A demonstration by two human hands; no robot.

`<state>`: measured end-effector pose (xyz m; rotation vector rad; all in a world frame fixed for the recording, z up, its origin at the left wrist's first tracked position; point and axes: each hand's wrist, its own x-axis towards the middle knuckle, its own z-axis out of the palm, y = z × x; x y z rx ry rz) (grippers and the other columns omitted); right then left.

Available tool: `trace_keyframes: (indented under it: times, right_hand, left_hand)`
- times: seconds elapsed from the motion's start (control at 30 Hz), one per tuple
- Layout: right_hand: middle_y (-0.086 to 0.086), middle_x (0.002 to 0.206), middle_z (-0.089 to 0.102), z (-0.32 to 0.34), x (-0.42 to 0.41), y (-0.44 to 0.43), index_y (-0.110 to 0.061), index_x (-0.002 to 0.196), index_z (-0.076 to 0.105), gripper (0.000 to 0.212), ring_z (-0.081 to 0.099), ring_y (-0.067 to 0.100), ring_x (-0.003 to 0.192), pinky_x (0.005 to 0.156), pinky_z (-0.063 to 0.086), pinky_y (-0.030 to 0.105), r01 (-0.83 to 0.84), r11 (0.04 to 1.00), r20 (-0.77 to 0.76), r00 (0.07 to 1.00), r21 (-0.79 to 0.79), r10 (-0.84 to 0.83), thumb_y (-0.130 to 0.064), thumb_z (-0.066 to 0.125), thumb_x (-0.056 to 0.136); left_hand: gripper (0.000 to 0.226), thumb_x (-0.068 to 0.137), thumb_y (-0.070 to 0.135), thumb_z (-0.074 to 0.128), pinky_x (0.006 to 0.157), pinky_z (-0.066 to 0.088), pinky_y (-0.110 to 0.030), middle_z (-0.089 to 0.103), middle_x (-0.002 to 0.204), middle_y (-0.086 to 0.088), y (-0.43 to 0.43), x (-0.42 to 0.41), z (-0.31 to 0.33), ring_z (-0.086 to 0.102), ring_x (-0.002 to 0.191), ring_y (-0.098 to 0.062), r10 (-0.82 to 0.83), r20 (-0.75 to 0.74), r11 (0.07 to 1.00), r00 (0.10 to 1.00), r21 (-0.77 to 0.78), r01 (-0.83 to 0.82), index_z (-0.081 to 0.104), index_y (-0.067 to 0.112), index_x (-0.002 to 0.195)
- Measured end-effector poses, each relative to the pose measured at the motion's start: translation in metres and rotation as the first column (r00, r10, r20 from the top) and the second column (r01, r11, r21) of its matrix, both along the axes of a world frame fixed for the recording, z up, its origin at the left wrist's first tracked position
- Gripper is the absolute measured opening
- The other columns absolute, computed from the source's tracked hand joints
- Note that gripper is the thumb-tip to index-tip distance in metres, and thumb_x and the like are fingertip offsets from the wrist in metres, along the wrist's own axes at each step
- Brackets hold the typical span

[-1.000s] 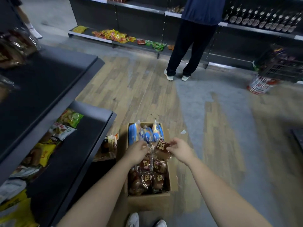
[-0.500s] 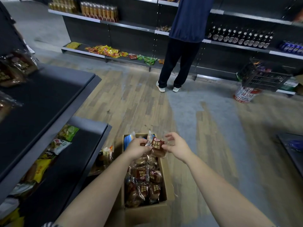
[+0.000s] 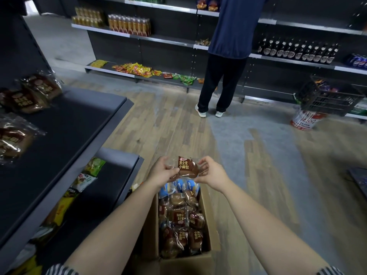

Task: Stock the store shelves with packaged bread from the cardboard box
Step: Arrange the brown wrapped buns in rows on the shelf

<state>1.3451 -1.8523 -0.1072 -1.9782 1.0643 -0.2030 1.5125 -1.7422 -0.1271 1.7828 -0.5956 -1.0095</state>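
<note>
The left hand (image 3: 162, 173) and the right hand (image 3: 213, 173) both hold 1 bread pack (image 3: 186, 169) up in the air, over the far end of the cardboard box (image 3: 206, 219). The left hand's fingers and thumb curl round the pack's left end. The right hand pinches the clear wrap at its right end. The pack has a brown label and dark round bread inside.

The box sits on the floor beside a low shelf (image 3: 119, 161). It is full of more brown bread packs (image 3: 181, 225), with a few blue packs (image 3: 178, 187) at the far end, under the hands.

The low shelf holds green, white and yellow snack bags (image 3: 87, 175). Above it is a dark upper shelf (image 3: 75, 124) with some brown bread packs lying at its left side (image 3: 29, 96).

Across the floor another person (image 3: 230, 46) stands facing wall shelves with dark bottles (image 3: 297, 50). A black basket (image 3: 327, 98) is near them.
</note>
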Motion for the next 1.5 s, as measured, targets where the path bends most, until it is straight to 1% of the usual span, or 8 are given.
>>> trace_keyframes:
  times: [0.1,0.3,0.43,0.67,1.0,1.2,1.37,1.5]
  right_hand:
    - [0.007,0.095,0.065,0.005,0.009,-0.009,-0.016,0.107,0.052,0.052,0.062,0.016,0.076,0.068,0.052,0.024,0.009,0.998,0.021,1.000,-0.058,-0.007,-0.005,0.085,0.068]
    - [0.000,0.091,0.065,0.014,0.020,-0.037,-0.018,0.105,0.054,0.047,0.062,0.010,0.075,0.065,0.048,0.016,-0.045,0.991,0.058,0.997,-0.124,0.052,-0.005,0.082,0.070]
    - [0.000,0.090,0.066,0.020,0.028,-0.063,-0.020,0.102,0.055,0.045,0.061,0.011,0.076,0.064,0.046,0.017,-0.134,0.978,0.056,0.988,-0.160,0.144,-0.007,0.083,0.070]
    - [-0.001,0.093,0.066,0.036,0.054,-0.093,-0.023,0.103,0.054,0.046,0.063,0.014,0.079,0.070,0.050,0.026,-0.323,0.928,0.038,0.942,-0.184,0.335,-0.009,0.083,0.070]
    - [0.000,0.093,0.063,0.050,0.132,-0.071,-0.016,0.111,0.056,0.050,0.058,0.009,0.074,0.061,0.042,0.010,-0.541,0.812,0.075,0.821,-0.220,0.566,-0.005,0.082,0.069]
    - [0.003,0.088,0.063,0.054,0.171,-0.052,-0.020,0.091,0.050,0.042,0.061,0.023,0.078,0.070,0.049,0.035,-0.587,0.751,0.141,0.751,-0.303,0.645,-0.009,0.081,0.065]
    - [-0.005,0.077,0.058,0.065,0.198,-0.045,-0.028,0.082,0.045,0.038,0.058,0.023,0.074,0.068,0.046,0.037,-0.645,0.676,0.176,0.665,-0.355,0.726,-0.012,0.075,0.065]
    - [0.000,0.079,0.059,0.081,0.217,-0.045,-0.014,0.089,0.048,0.031,0.057,0.026,0.076,0.066,0.043,0.035,-0.696,0.614,0.172,0.598,-0.372,0.782,-0.012,0.070,0.068]
  left_hand:
    - [0.073,0.083,0.019,0.077,0.092,0.055,-0.044,0.062,0.121,-0.010,-0.005,0.006,0.007,0.065,0.104,-0.023,-0.014,0.136,1.000,0.991,0.009,0.013,0.039,0.024,0.146]
    - [0.090,0.077,0.026,0.083,0.100,0.049,-0.043,0.053,0.133,-0.003,-0.019,0.008,0.022,0.057,0.115,-0.021,-0.060,0.235,0.998,0.970,0.025,0.056,0.033,0.024,0.151]
    - [0.094,0.072,0.014,0.084,0.091,0.046,-0.029,0.054,0.129,-0.004,-0.030,0.005,0.028,0.055,0.107,-0.016,-0.050,0.315,0.998,0.948,0.041,0.040,0.032,0.016,0.151]
    - [0.093,0.070,0.026,0.087,0.099,0.047,-0.037,0.056,0.137,-0.005,-0.030,-0.001,0.036,0.055,0.120,-0.020,0.158,0.384,0.985,0.910,-0.002,-0.170,0.038,0.017,0.148]
    - [0.084,0.064,0.044,0.087,0.078,0.051,-0.029,0.056,0.123,0.006,0.016,0.029,0.046,0.061,0.099,-0.014,0.356,0.500,0.910,0.789,0.006,-0.414,0.043,0.027,0.133]
    - [0.084,0.066,0.041,0.086,0.091,0.052,-0.038,0.056,0.127,0.002,0.042,0.048,0.060,0.059,0.107,-0.018,0.391,0.565,0.885,0.727,-0.015,-0.465,0.040,0.024,0.134]
    - [0.077,0.068,0.039,0.085,0.086,0.056,-0.038,0.057,0.121,0.004,0.049,0.054,0.068,0.063,0.098,-0.013,0.474,0.566,0.843,0.674,-0.070,-0.533,0.038,0.029,0.129]
    - [0.074,0.073,0.037,0.084,0.080,0.052,-0.028,0.053,0.112,0.008,0.047,0.058,0.083,0.062,0.093,-0.010,0.517,0.616,0.802,0.595,-0.106,-0.587,0.038,0.028,0.131]
